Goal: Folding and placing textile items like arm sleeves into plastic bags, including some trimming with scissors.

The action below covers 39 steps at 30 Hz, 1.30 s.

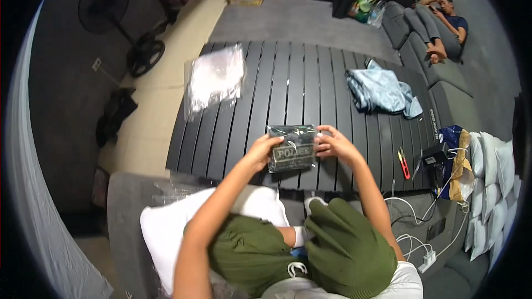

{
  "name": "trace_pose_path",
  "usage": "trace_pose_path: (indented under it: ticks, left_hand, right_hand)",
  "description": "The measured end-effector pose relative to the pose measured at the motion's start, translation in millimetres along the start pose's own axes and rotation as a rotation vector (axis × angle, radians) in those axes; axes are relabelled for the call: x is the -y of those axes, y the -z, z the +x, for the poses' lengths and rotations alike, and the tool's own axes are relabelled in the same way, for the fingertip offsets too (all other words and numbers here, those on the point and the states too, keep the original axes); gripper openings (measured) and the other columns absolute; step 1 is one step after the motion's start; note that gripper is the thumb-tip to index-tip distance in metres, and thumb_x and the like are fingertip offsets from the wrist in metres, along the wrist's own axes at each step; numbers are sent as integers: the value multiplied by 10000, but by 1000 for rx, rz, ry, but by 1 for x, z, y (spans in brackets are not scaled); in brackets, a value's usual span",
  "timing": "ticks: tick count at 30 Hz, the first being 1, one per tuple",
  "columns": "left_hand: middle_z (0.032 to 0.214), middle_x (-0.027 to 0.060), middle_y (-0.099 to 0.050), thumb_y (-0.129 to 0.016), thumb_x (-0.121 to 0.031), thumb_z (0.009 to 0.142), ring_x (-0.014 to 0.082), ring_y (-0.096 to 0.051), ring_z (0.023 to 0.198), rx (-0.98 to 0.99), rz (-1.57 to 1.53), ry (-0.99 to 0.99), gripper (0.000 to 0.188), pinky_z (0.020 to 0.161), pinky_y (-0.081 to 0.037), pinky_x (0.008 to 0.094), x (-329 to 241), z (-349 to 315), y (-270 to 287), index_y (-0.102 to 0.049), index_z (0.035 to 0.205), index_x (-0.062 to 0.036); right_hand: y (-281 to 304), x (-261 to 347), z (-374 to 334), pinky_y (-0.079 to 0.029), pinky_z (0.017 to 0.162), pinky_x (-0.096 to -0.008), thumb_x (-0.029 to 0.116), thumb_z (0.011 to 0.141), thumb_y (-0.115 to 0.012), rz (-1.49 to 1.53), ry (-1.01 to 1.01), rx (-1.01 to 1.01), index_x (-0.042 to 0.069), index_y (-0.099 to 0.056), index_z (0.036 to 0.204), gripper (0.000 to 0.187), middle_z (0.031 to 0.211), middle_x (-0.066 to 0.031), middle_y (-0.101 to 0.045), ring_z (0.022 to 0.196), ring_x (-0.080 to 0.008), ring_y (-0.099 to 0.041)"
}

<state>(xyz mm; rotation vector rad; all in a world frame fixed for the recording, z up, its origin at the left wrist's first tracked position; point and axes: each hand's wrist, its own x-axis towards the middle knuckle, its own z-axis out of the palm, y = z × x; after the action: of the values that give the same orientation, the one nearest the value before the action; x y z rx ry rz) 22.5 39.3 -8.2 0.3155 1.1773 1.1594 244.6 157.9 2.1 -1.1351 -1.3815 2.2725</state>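
A flat, squarish black packet (292, 150) in clear, shiny plastic, with pale lettering across its front, is held over the near edge of the slatted black table. My left hand (262, 151) grips its left side, thumb on top and the other fingers hidden beneath. At the packet's right edge, my right hand (336, 145) has its thumb and bent fingers on the plastic wrapping. Left of the hands, a stack of clear plastic bags (217, 79) lies on the table. A crumpled light-blue cloth (382, 89) rests at the far right of the table.
Red-handled thread snips (404, 164) lie near the table's right edge, beside a small black box (435, 154). White cables and a power strip (427, 261) are at lower right. A person (443, 25) reclines on the grey sofa (425, 55). A standing fan (104, 3) is at far left.
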Motion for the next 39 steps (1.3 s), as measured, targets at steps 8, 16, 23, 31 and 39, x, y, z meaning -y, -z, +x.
trace_pose_path:
  ticks: [8, 16, 23, 31, 39]
  left_hand:
    - [1078, 177, -580, -429, -126, 892, 279, -577, 991, -155, -890, 308, 249, 908, -462, 383, 99, -154, -49, -465, 1087, 25]
    - [1049, 97, -585, -539, -138, 857, 227, -515, 1052, -456, -1074, 209, 242, 950, -392, 335, 202, -106, -88, -498, 1062, -16]
    - [1306, 49, -410, -575, -228, 857, 157, -361, 1225, -515, -912, -66, 578, 1027, -251, 269, 265, -67, -90, -303, 1341, -67]
    - [1352, 88, -362, -437, -93, 899, 195, -321, 1262, -366, -539, 141, 423, 1052, -230, 322, 182, -132, -133, -344, 1306, -32]
    - [1217, 86, -465, -420, 0, 820, 176, -419, 1143, -557, -92, -704, 377, 984, -299, 298, 47, -36, -105, -453, 1195, -15]
  right_hand:
    - [20, -14, -8, -513, 728, -261, 235, 885, -523, 56, 85, -42, 56, -494, 1095, 278, 992, -103, -621, 852, -161, -622]
    - [28, -27, -17, -519, 739, -294, 195, 904, -477, 81, 131, -29, 29, -503, 1086, 248, 1006, -129, -611, 865, -191, -622]
    - [36, -47, -15, -516, 716, -279, 228, 901, -492, 72, 113, -104, 27, -511, 1055, 253, 977, -114, -615, 834, -172, -617]
    - [52, -55, -9, -529, 679, -274, 209, 901, -485, 143, 142, -159, 34, -515, 1028, 219, 959, -116, -609, 790, -185, -630]
    - [57, -59, -12, -535, 603, -271, 250, 870, -551, 171, 188, -256, 23, -525, 998, 261, 905, -109, -604, 715, -184, -634]
